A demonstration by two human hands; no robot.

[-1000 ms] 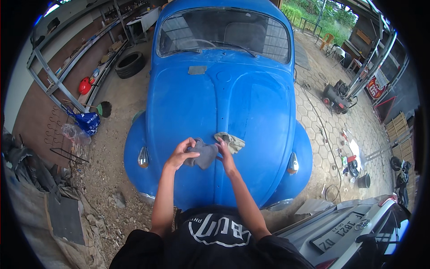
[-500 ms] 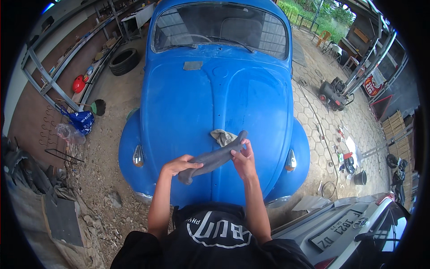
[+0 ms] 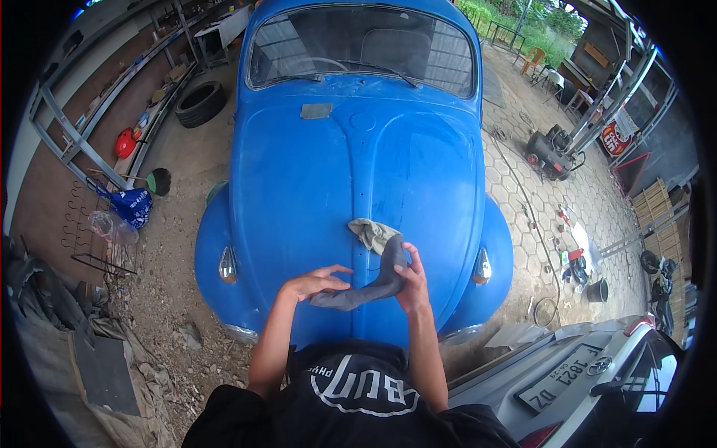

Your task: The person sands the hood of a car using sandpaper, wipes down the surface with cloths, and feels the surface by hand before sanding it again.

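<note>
I stand at the nose of a round blue car (image 3: 321, 172). Between my two hands hangs a dark grey sheet (image 3: 367, 287), bent and curled, just above the lower hood. My right hand (image 3: 413, 282) grips its upper right end. My left hand (image 3: 317, 282) rests on its lower left end with the fingers spread along it. A crumpled pale rag (image 3: 373, 231) lies on the hood just beyond the sheet, touching nothing but the paint.
A small grey patch (image 3: 315, 110) sits high on the hood. A tyre (image 3: 200, 102), red can (image 3: 125, 142) and blue bag (image 3: 131, 203) lie left by metal racks. Tools, a bucket (image 3: 597, 290) and a black machine (image 3: 550, 153) stand right. A silver car's rear (image 3: 582, 366) is close at lower right.
My hands have drawn back toward me with the grey sheet, which was bunched by the rag, then stretched out, and now hangs bent. The rag stays on the hood.
</note>
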